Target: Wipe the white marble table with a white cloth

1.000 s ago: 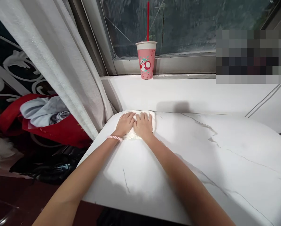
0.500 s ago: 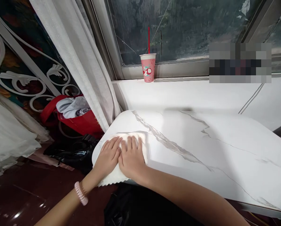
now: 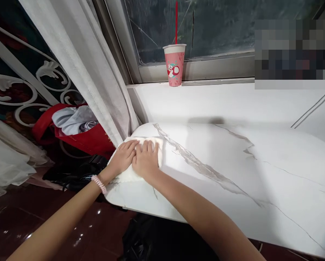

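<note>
At the marble tabletop's [image 3: 233,156] left corner, toward nine o'clock of the frame, the left hand [image 3: 123,157] and right hand [image 3: 146,161] press flat, fingers spread, gripping nothing, on a white cloth [image 3: 128,174]. Half a second earlier they lay nearer the front edge; a pink cup [image 3: 175,65] stands at twelve o'clock.

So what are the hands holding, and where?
Nothing is gripped: the left hand and right hand lie flat, side by side, pressing on top of a white cloth on the marble table.
</note>
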A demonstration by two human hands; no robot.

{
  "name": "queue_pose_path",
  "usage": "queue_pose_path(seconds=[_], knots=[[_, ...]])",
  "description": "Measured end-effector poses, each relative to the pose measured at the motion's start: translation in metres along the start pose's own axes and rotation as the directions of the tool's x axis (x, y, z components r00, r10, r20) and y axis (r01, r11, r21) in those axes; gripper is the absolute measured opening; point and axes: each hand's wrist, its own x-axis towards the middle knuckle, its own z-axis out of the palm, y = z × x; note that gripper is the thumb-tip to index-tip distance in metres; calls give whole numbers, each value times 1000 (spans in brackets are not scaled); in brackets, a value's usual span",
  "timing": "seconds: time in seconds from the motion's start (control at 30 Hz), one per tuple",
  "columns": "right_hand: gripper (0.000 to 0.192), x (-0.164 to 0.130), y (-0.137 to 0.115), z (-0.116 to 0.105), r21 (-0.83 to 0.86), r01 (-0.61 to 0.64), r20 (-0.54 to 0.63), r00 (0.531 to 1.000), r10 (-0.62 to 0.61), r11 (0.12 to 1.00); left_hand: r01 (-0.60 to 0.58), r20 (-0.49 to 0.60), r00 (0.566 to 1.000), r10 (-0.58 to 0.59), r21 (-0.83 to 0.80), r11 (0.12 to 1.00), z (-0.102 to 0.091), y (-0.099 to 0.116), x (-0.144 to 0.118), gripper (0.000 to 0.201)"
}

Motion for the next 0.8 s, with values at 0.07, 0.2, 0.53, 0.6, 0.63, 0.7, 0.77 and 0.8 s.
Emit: queue_pose_path(seconds=[0.07, 0.2, 0.53, 0.6, 0.63, 0.7, 0.77, 0.8], knots=[[53, 18, 13, 3, -10, -26, -37, 999, 26, 1000, -9, 14, 1000, 9, 0, 1000, 6, -3, 24, 48], [49, 55, 38, 8, -27, -79, -116, 990, 75, 997, -8, 13, 1000, 9, -19, 1000, 17, -9, 72, 46], [41, 125, 89, 12, -56, -157, -205, 968, 142, 986, 6, 6, 1000, -6, -47, 999, 51, -31, 171, 42], [40, 133, 95, 13, -57, -163, -218, 965, 147, 985, -1, 8, 1000, 1, -40, 999, 55, -34, 182, 42], [40, 136, 98, 14, -56, -166, -218, 964, 150, 985, -3, 9, 1000, 3, -36, 999, 57, -35, 186, 42], [40, 141, 101, 14, -53, -167, -214, 965, 152, 985, -8, 6, 1000, 9, -27, 1000, 59, -37, 190, 42], [41, 142, 102, 14, -56, -162, -212, 966, 147, 985, -11, -2, 1000, 11, -16, 1000, 61, -37, 191, 42], [42, 141, 102, 14, -60, -158, -212, 967, 143, 986, -9, -6, 1000, 9, -10, 1000, 61, -36, 190, 43]])
